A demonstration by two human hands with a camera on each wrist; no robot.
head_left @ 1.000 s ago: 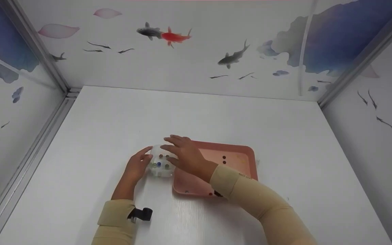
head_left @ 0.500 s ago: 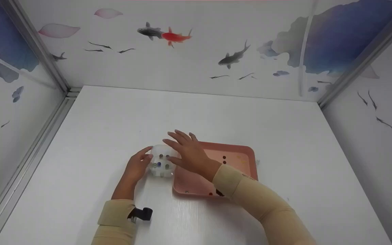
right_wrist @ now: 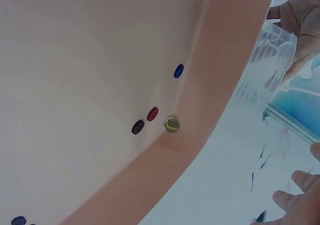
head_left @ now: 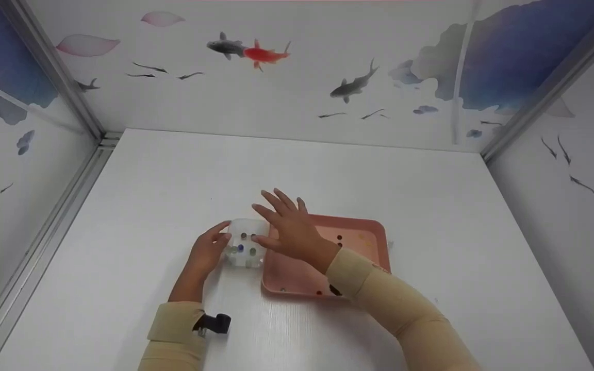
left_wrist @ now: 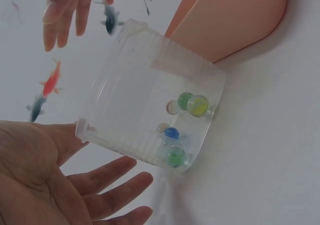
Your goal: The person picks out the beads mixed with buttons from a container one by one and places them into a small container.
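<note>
A clear plastic container (head_left: 246,226) holding several glass marbles (left_wrist: 198,105) stands against the left side of the pink tray (head_left: 297,286). My left hand (head_left: 208,252) is at the container's left side, its fingertips touching near the rim and the other fingers loosely extended, as the left wrist view shows. Over the tray's left part, my right hand (head_left: 297,232) hovers with fingers spread and holds nothing; its thumb overlaps the container's right edge in the head view. Inside the tray, the right wrist view shows a blue button (right_wrist: 179,71), a red button (right_wrist: 153,114), a dark button (right_wrist: 138,127) and a yellowish marble (right_wrist: 172,125).
Dark round pieces (head_left: 340,237) and yellow ones (head_left: 364,238) lie in the tray's right part. White panels (head_left: 297,93) painted with fish enclose the white table (head_left: 173,180) at the back and both sides. A black wrist-camera mount (head_left: 217,323) juts from the left sleeve.
My right hand has drawn back from the container, rightward and slightly toward the back, with its fingers spreading. The left hand and the container have stayed in place.
</note>
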